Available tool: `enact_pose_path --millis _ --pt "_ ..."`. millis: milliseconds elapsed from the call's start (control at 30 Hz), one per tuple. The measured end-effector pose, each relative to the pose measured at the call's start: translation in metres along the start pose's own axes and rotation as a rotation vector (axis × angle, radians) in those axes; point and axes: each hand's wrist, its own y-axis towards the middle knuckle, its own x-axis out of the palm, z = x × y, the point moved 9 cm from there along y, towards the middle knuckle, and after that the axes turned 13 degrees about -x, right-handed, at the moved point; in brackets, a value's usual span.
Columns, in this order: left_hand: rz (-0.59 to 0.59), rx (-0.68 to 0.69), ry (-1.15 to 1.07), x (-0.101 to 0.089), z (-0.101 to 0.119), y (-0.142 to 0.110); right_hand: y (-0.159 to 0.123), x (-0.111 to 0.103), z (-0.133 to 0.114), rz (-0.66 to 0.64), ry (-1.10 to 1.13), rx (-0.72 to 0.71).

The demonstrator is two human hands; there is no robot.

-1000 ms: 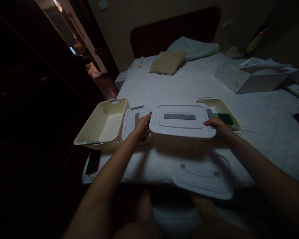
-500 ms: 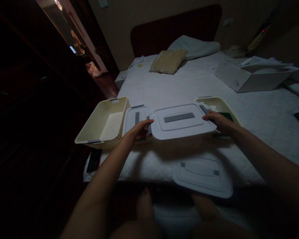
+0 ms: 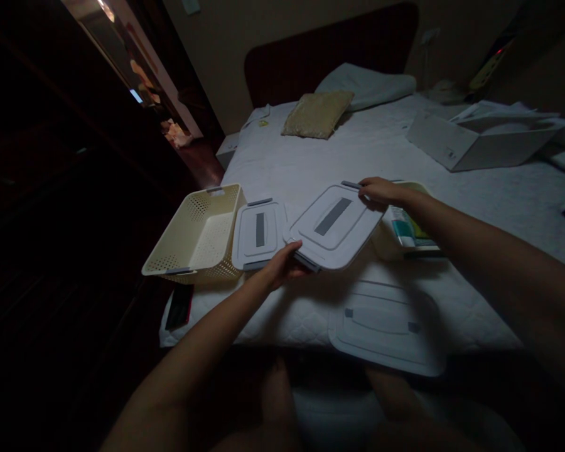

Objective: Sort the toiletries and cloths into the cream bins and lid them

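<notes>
A white lid (image 3: 336, 223) with a grey centre strip and grey end clips is held in the air, slanted, between my two hands. My left hand (image 3: 288, 267) is closed on its near-left end, fingers underneath and thumb on top. At the far-right end, my right hand (image 3: 377, 190) grips the edge by the clip. Just left is a smaller white lidded box (image 3: 258, 235) with a similar strip. Behind my right forearm, partly hidden, stands a cream bin (image 3: 387, 242) holding a white and teal packet (image 3: 402, 227) and something yellow-green.
A cream perforated basket (image 3: 193, 263) stands at the left edge of the bed. A larger pale lid (image 3: 386, 326) lies at the front edge, above my legs. A dark flat object (image 3: 179, 307), a cushion (image 3: 317, 115) and a white box of papers (image 3: 475, 147) are also on the bed.
The lid has turned from lying crosswise to a slant, its right end swung up and away and its left end toward me. The packet in the right bin now shows.
</notes>
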Motion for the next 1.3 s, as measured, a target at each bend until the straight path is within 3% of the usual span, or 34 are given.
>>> enact_pose_path --millis 167,300,433,533,667,767,833,900,967,1033,1100,1200,1300 --pt "0.007 -0.065 0.025 0.029 -0.029 0.003 0.035 0.003 -0.017 0.009 -0.183 -0.134" --pt "-0.022 -0.159 -0.017 0.046 -0.056 0.014 0.051 0.026 -0.030 -0.065 -0.342 -0.264" --pt "0.022 -0.220 0.042 0.041 -0.075 0.030 0.043 0.064 -0.013 -0.143 -0.540 -0.198" --pt "0.057 -0.167 0.130 0.029 -0.073 0.039 0.033 0.082 -0.015 -0.025 -0.644 -0.326" --pt "0.017 -0.183 0.272 0.024 -0.068 0.040 0.022 0.083 -0.020 0.112 -0.610 -0.421" --pt "0.084 -0.172 0.559 0.016 -0.057 0.033 0.004 0.075 -0.036 0.190 -0.569 -0.538" --pt "0.194 -0.044 0.898 0.011 -0.040 0.023 -0.021 0.071 -0.050 0.225 -0.553 -0.673" --pt "0.345 0.259 1.307 0.019 -0.014 0.005 -0.053 0.069 -0.059 0.238 -0.547 -0.792" --pt "0.478 0.547 1.685 0.032 -0.002 -0.014 -0.088 0.070 -0.062 0.219 -0.561 -0.907" --pt "0.471 0.787 2.001 0.046 -0.009 -0.025 -0.122 0.074 -0.059 0.181 -0.596 -1.017" --pt "0.369 1.029 2.225 0.056 -0.022 -0.033 -0.148 0.073 -0.051 0.186 -0.617 -1.071" --pt "0.313 1.338 2.384 0.056 -0.032 -0.040 -0.171 0.070 -0.031 0.208 -0.589 -1.033" --pt "0.436 1.411 2.395 0.048 -0.025 -0.036 -0.171 0.066 0.002 0.254 -0.378 -0.747"
